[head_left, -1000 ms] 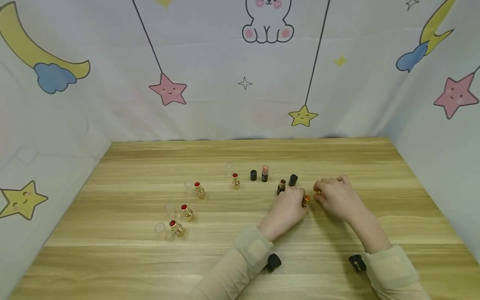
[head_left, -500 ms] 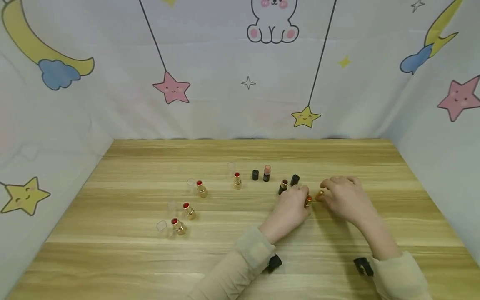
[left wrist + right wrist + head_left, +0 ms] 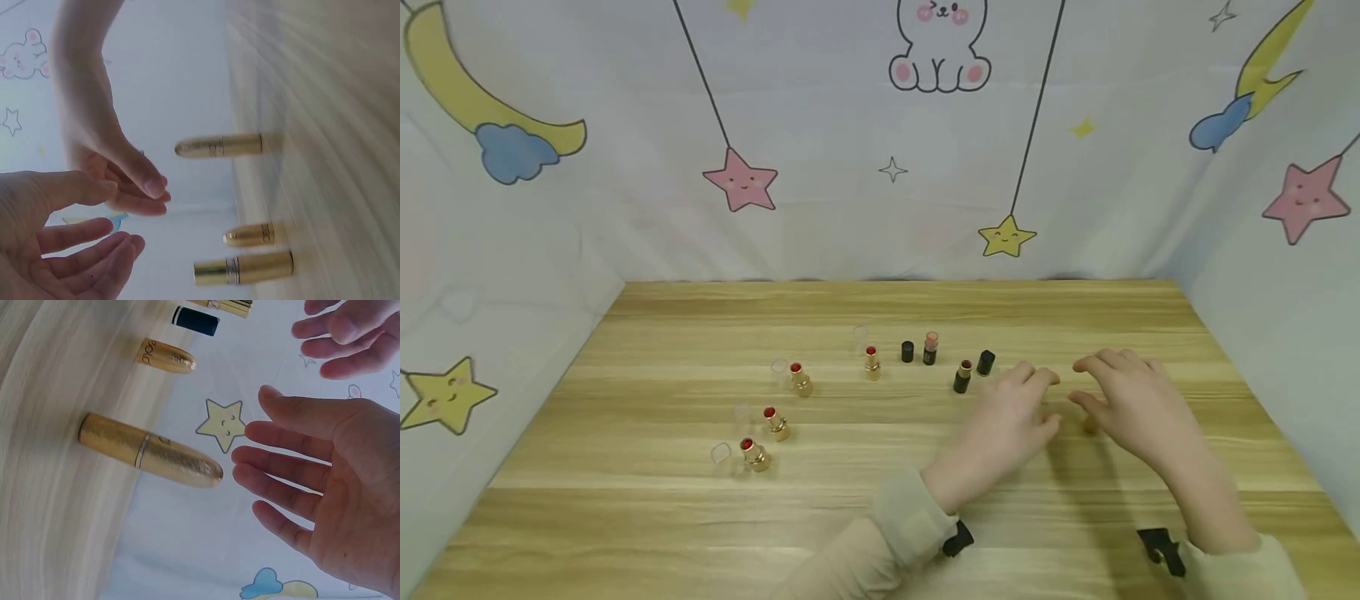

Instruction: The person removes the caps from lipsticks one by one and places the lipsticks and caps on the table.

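Note:
My left hand [image 3: 1003,425] is raised over the right half of the table, fingers parted, with nothing in them. Facing it, my right hand [image 3: 1138,408] hovers with loosely bent fingers, holding nothing. Below the right hand, a closed gold bullet-shaped lipstick [image 3: 150,450] stands upright on the wood; only a small part of this lipstick [image 3: 1090,424] shows in the head view. In the left wrist view a short gold bullet-shaped cap [image 3: 249,235] stands beside a gold lipstick tube [image 3: 262,267]. The left hand hides these two in the head view.
Several uncapped gold lipsticks with red tips, one being this lipstick [image 3: 755,455], stand at left beside clear caps [image 3: 721,453]. Further back are a pink lipstick [image 3: 930,349] with a black cap [image 3: 907,351], and a dark lipstick [image 3: 962,377] near another black cap [image 3: 986,362].
Both hands have risen and shifted right. The left has let go of the orange-tipped gold lipstick it was at; the right has come away from the small gold piece it was touching.

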Demonstrator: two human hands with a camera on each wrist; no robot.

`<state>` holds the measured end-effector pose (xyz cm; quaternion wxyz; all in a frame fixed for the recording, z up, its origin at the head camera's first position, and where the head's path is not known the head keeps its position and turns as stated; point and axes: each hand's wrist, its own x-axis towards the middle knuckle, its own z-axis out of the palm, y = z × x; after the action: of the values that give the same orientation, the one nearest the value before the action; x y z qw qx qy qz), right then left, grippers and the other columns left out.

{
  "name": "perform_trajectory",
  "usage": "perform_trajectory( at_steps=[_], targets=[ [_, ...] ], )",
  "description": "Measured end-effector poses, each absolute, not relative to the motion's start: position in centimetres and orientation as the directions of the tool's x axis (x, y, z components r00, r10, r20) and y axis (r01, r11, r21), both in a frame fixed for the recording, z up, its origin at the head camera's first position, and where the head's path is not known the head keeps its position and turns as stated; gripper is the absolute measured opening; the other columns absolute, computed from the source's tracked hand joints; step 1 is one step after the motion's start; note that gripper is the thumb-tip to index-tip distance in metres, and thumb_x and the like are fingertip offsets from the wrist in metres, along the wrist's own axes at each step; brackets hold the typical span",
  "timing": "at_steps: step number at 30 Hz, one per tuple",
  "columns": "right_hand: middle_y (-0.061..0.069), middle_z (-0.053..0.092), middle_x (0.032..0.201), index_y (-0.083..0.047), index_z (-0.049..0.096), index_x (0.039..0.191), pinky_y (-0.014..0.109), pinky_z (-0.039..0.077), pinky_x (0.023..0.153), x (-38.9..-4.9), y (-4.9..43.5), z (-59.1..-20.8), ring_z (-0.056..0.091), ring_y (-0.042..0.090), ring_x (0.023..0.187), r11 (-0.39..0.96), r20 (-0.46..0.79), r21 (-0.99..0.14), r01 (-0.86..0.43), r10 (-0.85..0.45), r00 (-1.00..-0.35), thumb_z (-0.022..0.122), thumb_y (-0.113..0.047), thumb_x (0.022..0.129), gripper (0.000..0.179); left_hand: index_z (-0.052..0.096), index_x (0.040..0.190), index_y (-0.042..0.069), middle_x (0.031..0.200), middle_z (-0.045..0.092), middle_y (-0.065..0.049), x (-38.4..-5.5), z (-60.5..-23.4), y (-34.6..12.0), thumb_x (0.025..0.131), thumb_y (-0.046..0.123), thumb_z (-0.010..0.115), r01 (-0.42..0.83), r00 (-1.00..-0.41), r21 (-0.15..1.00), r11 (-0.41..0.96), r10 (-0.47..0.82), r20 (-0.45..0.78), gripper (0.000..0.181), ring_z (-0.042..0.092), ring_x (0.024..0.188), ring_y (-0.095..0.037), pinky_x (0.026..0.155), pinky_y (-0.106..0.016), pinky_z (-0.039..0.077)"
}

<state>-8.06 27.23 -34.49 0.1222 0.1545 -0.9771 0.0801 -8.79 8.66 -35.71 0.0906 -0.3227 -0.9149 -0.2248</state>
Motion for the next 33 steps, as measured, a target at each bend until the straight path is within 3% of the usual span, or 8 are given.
perform_trajectory(
  at_steps=[10, 17, 21, 25, 30, 33],
  targets=[
    [0.020, 0.063, 0.114, 0.000, 0.062, 0.113, 0.060, 0.045, 0.087, -7.1, 28.7, -34.6, 0.057, 0.044, 0.107, 0.934, 0.285, -0.143, -0.328, -0.279, -0.917, 0.074, -0.019, 0.081, 0.039, 0.051, 0.135, 0.013, 0.123, 0.062, 0.000, -7.8, -36.8, 10.6, 0.083, 0.035, 0.074, 0.597, -0.800, 0.398, 0.697, 0.558, 0.223, 0.061, 0.062, 0.106, -0.006, 0.084, -0.017, 0.051],
    [0.022, 0.058, 0.124, -0.002, 0.058, 0.122, 0.062, 0.046, 0.085, -6.8, 29.4, -34.8, 0.053, 0.047, 0.111, 0.940, 0.209, -0.177, -0.292, -0.254, -0.944, 0.070, -0.021, 0.086, 0.042, 0.048, 0.137, 0.012, 0.126, 0.060, 0.000, -8.4, -37.9, 11.9, 0.083, 0.035, 0.074, 0.546, -0.829, 0.448, 0.708, 0.533, 0.167, 0.064, 0.062, 0.105, -0.008, 0.085, -0.018, 0.051],
    [0.021, 0.061, 0.121, -0.003, 0.059, 0.121, 0.060, 0.048, 0.082, -6.6, 29.6, -34.9, 0.055, 0.046, 0.109, 0.942, 0.195, -0.177, -0.284, -0.249, -0.949, 0.070, -0.023, 0.087, 0.041, 0.048, 0.137, 0.011, 0.119, 0.062, -0.001, -8.8, -38.4, 12.7, 0.084, 0.035, 0.072, 0.517, -0.841, 0.447, 0.730, 0.531, 0.107, 0.063, 0.062, 0.089, -0.005, 0.072, -0.015, 0.050],
    [0.021, 0.063, 0.117, -0.003, 0.060, 0.121, 0.059, 0.050, 0.078, -6.5, 29.8, -35.1, 0.058, 0.046, 0.106, 0.944, 0.194, -0.173, -0.281, -0.247, -0.949, 0.069, -0.023, 0.087, 0.041, 0.051, 0.129, 0.011, 0.102, 0.061, 0.003, -9.0, -38.8, 13.5, 0.085, 0.038, 0.071, 0.518, -0.842, 0.391, 0.761, 0.534, 0.076, 0.056, 0.051, 0.066, -0.001, 0.053, -0.014, 0.041],
    [0.021, 0.064, 0.114, -0.003, 0.059, 0.121, 0.056, 0.052, 0.072, -6.3, 30.0, -35.1, 0.061, 0.046, 0.100, 0.946, 0.184, -0.176, -0.270, -0.238, -0.954, 0.068, -0.022, 0.088, 0.039, 0.052, 0.107, 0.015, 0.086, 0.054, 0.006, -9.1, -39.2, 14.4, 0.084, 0.038, 0.071, 0.526, -0.843, 0.342, 0.779, 0.529, 0.094, 0.038, 0.044, 0.058, -0.001, 0.044, -0.014, 0.036],
    [0.021, 0.065, 0.112, -0.002, 0.059, 0.121, 0.054, 0.053, 0.068, -6.2, 30.1, -35.0, 0.064, 0.043, 0.096, 0.946, 0.182, -0.192, -0.262, -0.228, -0.956, 0.067, -0.020, 0.088, 0.038, 0.053, 0.106, 0.014, 0.085, 0.053, 0.006, -9.1, -39.4, 14.9, 0.085, 0.034, 0.071, 0.531, -0.840, 0.352, 0.771, 0.534, 0.097, 0.035, 0.044, 0.058, -0.001, 0.042, -0.013, 0.035]
  ],
)
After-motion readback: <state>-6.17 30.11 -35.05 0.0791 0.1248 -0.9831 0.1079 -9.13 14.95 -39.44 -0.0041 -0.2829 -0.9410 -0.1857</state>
